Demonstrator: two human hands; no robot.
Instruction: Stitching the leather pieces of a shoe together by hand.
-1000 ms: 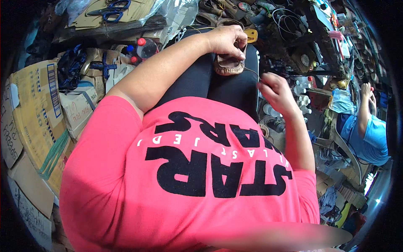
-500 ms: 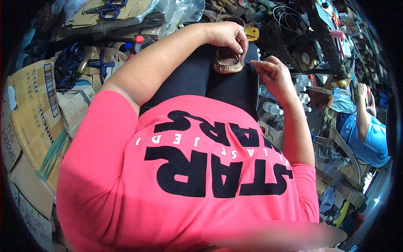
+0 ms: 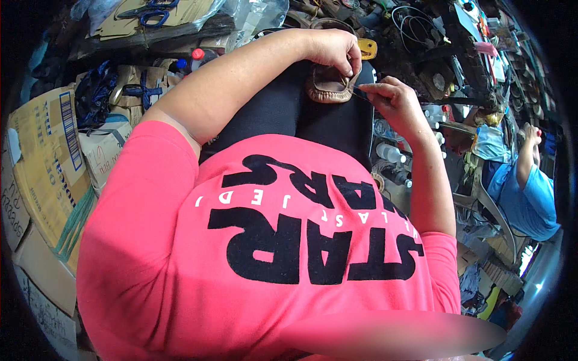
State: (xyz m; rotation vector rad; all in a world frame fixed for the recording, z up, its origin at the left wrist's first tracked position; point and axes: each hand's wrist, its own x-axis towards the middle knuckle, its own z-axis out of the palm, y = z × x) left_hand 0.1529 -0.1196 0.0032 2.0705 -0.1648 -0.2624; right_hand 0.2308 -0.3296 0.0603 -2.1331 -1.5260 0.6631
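A brown leather moccasin (image 3: 328, 95) with a gathered toe seam rests across my thighs, its toe toward me. My left hand (image 3: 337, 51) is closed on its upper edge, thumb and fingers pinching at the right side of the opening. Just right of the shoe, my right hand (image 3: 397, 105) is closed in a pinch. Between its fingertips is a thin dark needle-like thing (image 3: 359, 91), whose far end meets the shoe's right side. It is too fine to tell whether it is a needle or taut thread.
Scissors with blue handles (image 3: 155, 13) lie on cardboard at the upper left. Cardboard boxes (image 3: 45, 153) stand at the left. A yellow piece (image 3: 367, 49) lies beyond the shoe. Plastic bottles (image 3: 391, 153) stand by my right forearm. Another person in blue (image 3: 527, 198) sits at the far right.
Both hands stay at the shoe, shifted slightly to the right, with the left still gripping its edge. The other person's arm at the far right has moved.
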